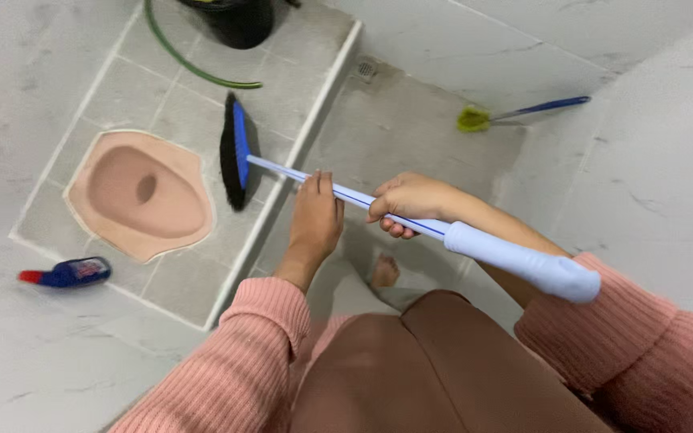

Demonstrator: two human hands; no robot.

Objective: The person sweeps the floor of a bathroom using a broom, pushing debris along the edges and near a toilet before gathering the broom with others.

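Note:
A long-handled scrub brush [237, 152] with a blue back and black bristles rests on the raised tiled platform, beside a pink squat toilet pan [139, 194]. Its white-and-blue handle [515, 261] runs back to the lower right. My left hand [316, 218] grips the handle near the middle, fingers wrapped over it. My right hand [411, 204] holds the handle a little further back, just ahead of the pale blue grip. Pink knitted sleeves cover both arms.
A blue cleaner bottle with a red cap [67, 273] lies on the floor at left. A green hose [190, 68] curls by a black bucket [234, 20]. A small yellow-green brush with blue handle [515, 114] lies by the wall. Floor drain [366, 70]. My bare foot [384, 271].

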